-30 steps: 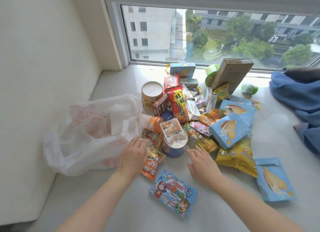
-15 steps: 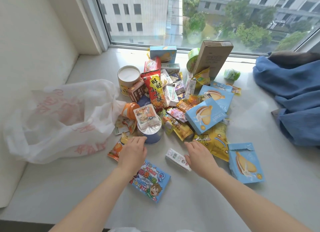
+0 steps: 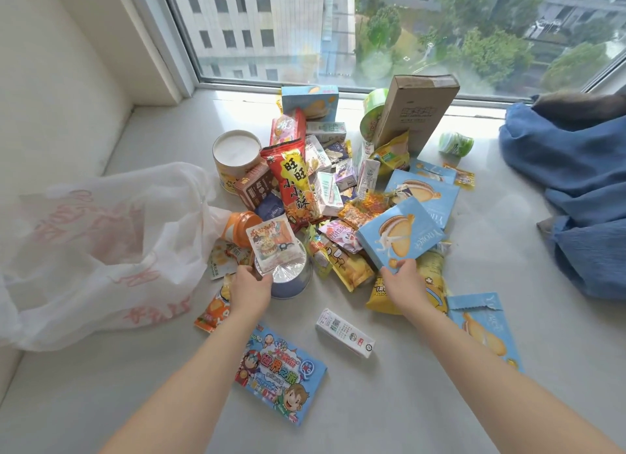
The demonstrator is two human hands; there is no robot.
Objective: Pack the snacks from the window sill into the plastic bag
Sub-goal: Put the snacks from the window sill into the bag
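With the left hand (image 3: 251,289) gripping the foil-lidded cup (image 3: 288,277) and the right hand (image 3: 399,280) pinching the blue biscuit box (image 3: 399,236), lift both clear before swinging left to the plastic bag (image 3: 101,250).

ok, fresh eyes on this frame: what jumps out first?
A big heap of bright snack packs sprawls mid-sill under the window. The white plastic bag lies crumpled at the left beside it. The left hand grips a foil-lidded cup at the heap's near edge, and the right hand holds the corner of a blue biscuit box.
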